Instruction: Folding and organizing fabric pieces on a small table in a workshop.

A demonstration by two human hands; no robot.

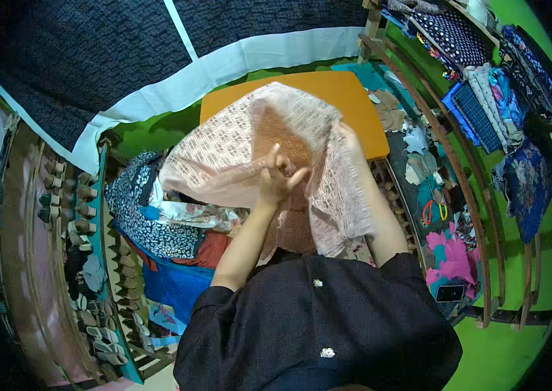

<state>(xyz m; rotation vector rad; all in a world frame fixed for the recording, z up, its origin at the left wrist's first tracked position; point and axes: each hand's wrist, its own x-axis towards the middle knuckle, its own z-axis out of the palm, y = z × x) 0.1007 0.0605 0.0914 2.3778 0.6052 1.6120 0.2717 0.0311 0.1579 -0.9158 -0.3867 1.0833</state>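
Note:
A pale pink lace cloth (pixel 207 146) is spread and lifted in front of me, partly over an orange-brown table (pixel 348 94). It is sheer enough that the table's colour shows through its middle. My right hand (pixel 349 140) is closed on the cloth's right part, and folds hang down along that forearm. In front of the cloth's middle is my left hand (pixel 280 174), thumb stretched out and fingers apart, some of them bent. Whether its bent fingers touch the cloth is hard to make out.
Patterned black-and-white fabric (pixel 159 221) and a blue bag-like bundle (pixel 172 283) lie at the left. Racks of shoes (pixel 87 208) stand beyond. To the right are fabric scraps (pixel 449 257), scissors (pixel 434 212), a phone (pixel 450 293) and a wooden rail (pixel 458 156) near folded clothes (pixel 475 114).

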